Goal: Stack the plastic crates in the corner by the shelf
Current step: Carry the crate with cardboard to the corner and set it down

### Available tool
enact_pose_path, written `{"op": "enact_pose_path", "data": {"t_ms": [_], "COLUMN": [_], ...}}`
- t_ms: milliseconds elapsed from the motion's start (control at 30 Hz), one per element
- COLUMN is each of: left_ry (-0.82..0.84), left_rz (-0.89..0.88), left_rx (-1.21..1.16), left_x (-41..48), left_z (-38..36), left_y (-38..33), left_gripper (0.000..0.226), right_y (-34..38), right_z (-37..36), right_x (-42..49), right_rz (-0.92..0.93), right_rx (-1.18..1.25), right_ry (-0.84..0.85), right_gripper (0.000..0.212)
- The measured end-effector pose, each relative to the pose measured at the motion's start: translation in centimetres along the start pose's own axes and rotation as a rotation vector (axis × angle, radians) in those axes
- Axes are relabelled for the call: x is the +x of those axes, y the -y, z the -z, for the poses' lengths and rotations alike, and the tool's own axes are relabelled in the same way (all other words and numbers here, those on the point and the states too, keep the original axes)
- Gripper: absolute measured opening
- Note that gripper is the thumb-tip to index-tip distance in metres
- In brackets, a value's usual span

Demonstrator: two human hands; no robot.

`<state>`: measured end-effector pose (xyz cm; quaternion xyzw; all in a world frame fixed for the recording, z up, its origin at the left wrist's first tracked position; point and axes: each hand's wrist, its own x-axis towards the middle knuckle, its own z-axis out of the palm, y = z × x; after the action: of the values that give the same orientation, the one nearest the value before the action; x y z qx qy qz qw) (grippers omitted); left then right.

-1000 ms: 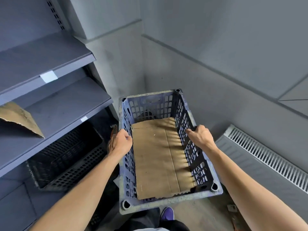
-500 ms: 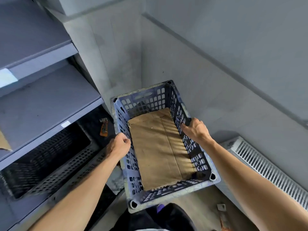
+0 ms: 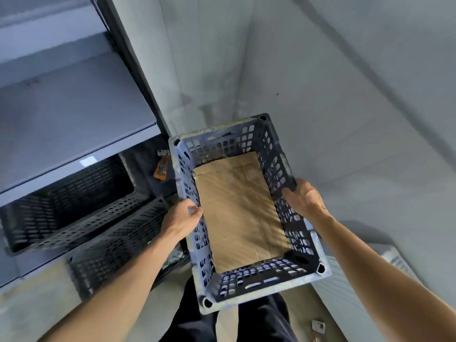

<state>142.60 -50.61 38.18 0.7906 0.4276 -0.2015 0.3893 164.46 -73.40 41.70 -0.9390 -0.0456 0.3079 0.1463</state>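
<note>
I hold a blue perforated plastic crate in front of me, over my legs, its far end pointing into the wall corner. A sheet of brown cardboard lies flat on its bottom. My left hand grips the left long rim, and my right hand grips the right long rim. A black crate sits under the lowest board of the grey shelf on the left. Another black crate stands in front of it on the floor.
An orange tool lies on the floor between the shelf and the corner. A white radiator runs along the right wall at low height. A small white object lies on the floor near my feet.
The view has tipped downward and the crate sits lower and further right in the frame, closer to the corner. Both hands keep the same grip on its rims.
</note>
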Motion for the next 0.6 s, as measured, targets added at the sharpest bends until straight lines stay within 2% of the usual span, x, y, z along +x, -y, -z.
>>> {"op": "enact_pose_path", "data": {"t_ms": [100, 233, 367, 600], "left_ry": [-0.027, -0.069, -0.086, -0.088], "left_rz": [0.022, 0.087, 0.151, 0.143], "left_rx": [-0.028, -0.033, -0.021, 0.004], "left_x": [1.6, 3.5, 6.1, 11.6], "left_z": [-2.4, -5.5, -8.4, -13.3], "left_y": [-0.6, -1.9, -2.2, -0.3], "left_gripper": [0.023, 0.029, 0.025, 0.023], "right_y": [-1.3, -3.0, -3.8, -5.8], "right_z": [-1.5, -3.3, -4.8, -9.3], "right_x": [4.1, 8.3, 11.5, 18.2], "right_rz": [0.004, 0.005, -0.001, 0.009], "right_rx": [-0.014, -0.054, -0.078, -0.067], "right_ry": [0.019, 0.073, 0.121, 0.156], "right_gripper": [0.037, 0.043, 0.048, 0.045]}}
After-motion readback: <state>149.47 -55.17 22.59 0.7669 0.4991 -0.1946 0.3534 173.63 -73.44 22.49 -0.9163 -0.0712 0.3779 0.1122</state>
